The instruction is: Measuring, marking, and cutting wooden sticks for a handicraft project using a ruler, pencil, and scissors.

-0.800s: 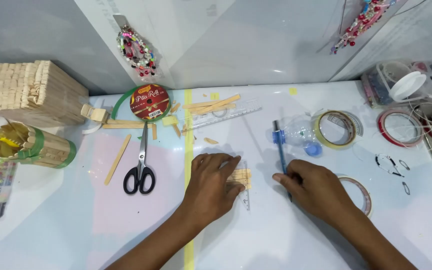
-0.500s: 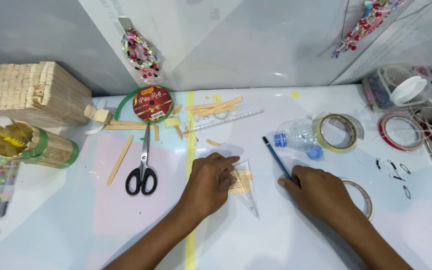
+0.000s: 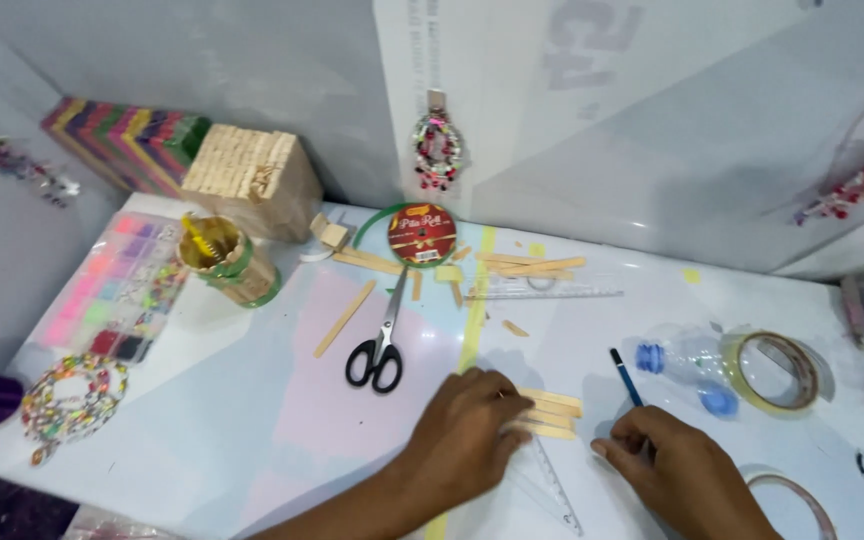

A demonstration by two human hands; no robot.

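White tabletop (image 3: 252,400) under both hands, spread with craft supplies. Far beyond the left hand, a square box built of pale wooden sticks (image 3: 252,180) against the wall, with a stack of multicoloured sheets (image 3: 117,135) just behind it. Well to the left of the left hand, a clear plastic organiser tray of bright beads (image 3: 117,295), and nearer the table edge a loop of multicoloured beads (image 3: 67,400). Between tray and scissors, a small round stick-clad pot with green band (image 3: 227,262). Beyond the right hand, a crushed clear plastic bottle with blue cap (image 3: 687,365), touching a roll of yellowish transparent tape (image 3: 777,372). Just above and left of the left hand, black-handled scissors (image 3: 380,340), blades pointing away towards a round red-labelled reel (image 3: 422,234).

Left hand (image 3: 462,435), palm down, fingers pressing flat on a small bundle of flat pale wooden sticks (image 3: 552,410) lying between the two hands. Under the bundle, a clear plastic triangular ruler (image 3: 552,485), reaching towards the near edge. Right hand (image 3: 677,470), curled, gripping a thin dark blue pencil (image 3: 625,376), tip pointing away, just right of the sticks.
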